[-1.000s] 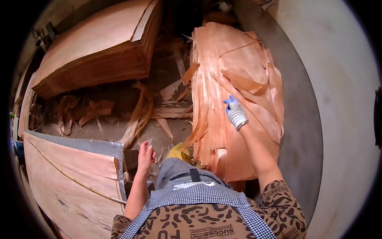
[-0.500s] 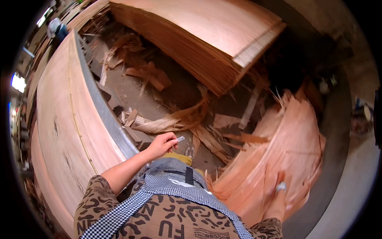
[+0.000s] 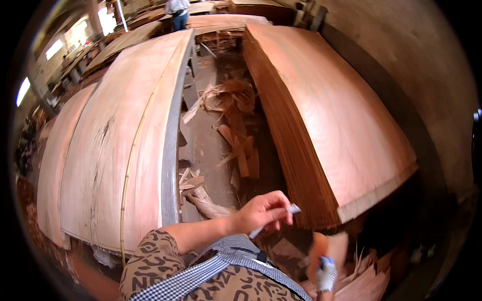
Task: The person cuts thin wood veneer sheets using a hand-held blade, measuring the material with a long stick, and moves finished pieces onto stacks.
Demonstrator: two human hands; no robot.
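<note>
Person (image 3: pixel 175 7) in blue trousers (image 3: pixel 179 22) at far end; bright window (image 3: pixel 23 91) at left; wall (image 3: pixel 401 60) at right.

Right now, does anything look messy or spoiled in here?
Yes. Torn veneer strips lie scattered on the floor, beside the neat veneer stack. The pale veneer sheet on the left also has dark, ragged streaks, unlike the cleaner wood around them.

head: worn on head | looks down and forward (fisheye, edges bowed) | left hand (image 3: pixel 264 211) near
</note>
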